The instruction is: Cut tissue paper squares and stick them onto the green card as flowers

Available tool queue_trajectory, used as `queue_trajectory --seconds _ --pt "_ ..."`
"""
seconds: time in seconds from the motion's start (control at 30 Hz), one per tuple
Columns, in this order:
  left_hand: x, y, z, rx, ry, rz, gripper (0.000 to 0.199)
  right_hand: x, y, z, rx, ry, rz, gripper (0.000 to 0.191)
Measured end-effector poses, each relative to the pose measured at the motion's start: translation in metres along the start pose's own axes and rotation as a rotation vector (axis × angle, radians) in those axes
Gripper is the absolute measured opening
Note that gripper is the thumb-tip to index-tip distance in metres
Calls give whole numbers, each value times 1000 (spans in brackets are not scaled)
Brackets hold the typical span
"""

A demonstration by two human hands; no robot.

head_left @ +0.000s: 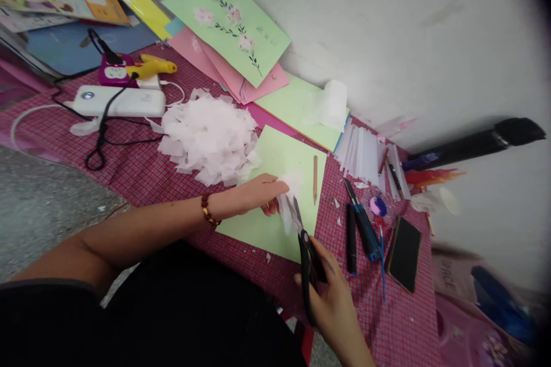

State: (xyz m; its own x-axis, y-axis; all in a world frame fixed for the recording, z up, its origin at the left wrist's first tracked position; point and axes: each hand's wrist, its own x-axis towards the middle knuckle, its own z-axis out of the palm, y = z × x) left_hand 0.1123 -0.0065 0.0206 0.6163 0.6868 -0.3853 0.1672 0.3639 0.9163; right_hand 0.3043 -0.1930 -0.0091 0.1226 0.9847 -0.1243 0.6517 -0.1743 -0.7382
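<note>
Table (pixel 387 332), one, covered with red checked cloth; it carried all items below.
Green sheet with painted flowers (pixel 245 11), one: at the far side, over pink sheets (pixel 215 66).
Plain pale green sheet (pixel 275 152), one: flat in the middle, beneath both hands' work.
Heap of white paper pieces (pixel 209 135), one: loose, to the left of the plain sheet and partly over its left edge.
Left hand (pixel 258 192), beaded bracelet (pixel 208 211) at the wrist: above the plain sheet, fingers pinching a piece of white paper.
Right hand (pixel 333 292): at the near edge of the plain sheet, fingers wrapped around the handles of scissors.
Power bank (pixel 120 101), white: left, beyond the black cord's loop.
Scissors (pixel 305 249), black-handled: blades slightly parted, pointing away, tips at the piece of white paper; whether they touched it could not be told.
Phone (pixel 404 253), dark screen up: right.
Utility knife (pixel 364 226), black and blue: right, left of the phone.
Piece of white paper (pixel 294 180), thin: between the left fingers and the blades, over the plain sheet.
Pencil (pixel 315 179), brown: on the plain sheet, right side.
</note>
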Motion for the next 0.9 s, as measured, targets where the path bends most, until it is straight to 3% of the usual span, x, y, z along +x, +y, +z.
queue_trajectory --seconds 0.07,0.2,0.33,0.53,0.7,0.8,0.9 --pt "1 -5 -1 -125 38 31 20 0 1 1 11 15 -20 56" --pt "0 -14 -5 -253 197 215 30 0 1 2 19 17 -31 55" --pt "0 -16 -8 -170 204 348 31 1 3 3 30 24 -41 56" --pt "-3 -21 -9 -227 268 370 14 0 8 4 53 54 -43 54" --pt "-25 -40 5 -48 455 634 8 1 7 6 82 40 -27 56" --pt "-31 -43 15 21 511 617 7 1 4 7 108 32 -10 56" --pt "-27 -35 19 -99 530 535 10 2 1 8 124 29 -12 56"
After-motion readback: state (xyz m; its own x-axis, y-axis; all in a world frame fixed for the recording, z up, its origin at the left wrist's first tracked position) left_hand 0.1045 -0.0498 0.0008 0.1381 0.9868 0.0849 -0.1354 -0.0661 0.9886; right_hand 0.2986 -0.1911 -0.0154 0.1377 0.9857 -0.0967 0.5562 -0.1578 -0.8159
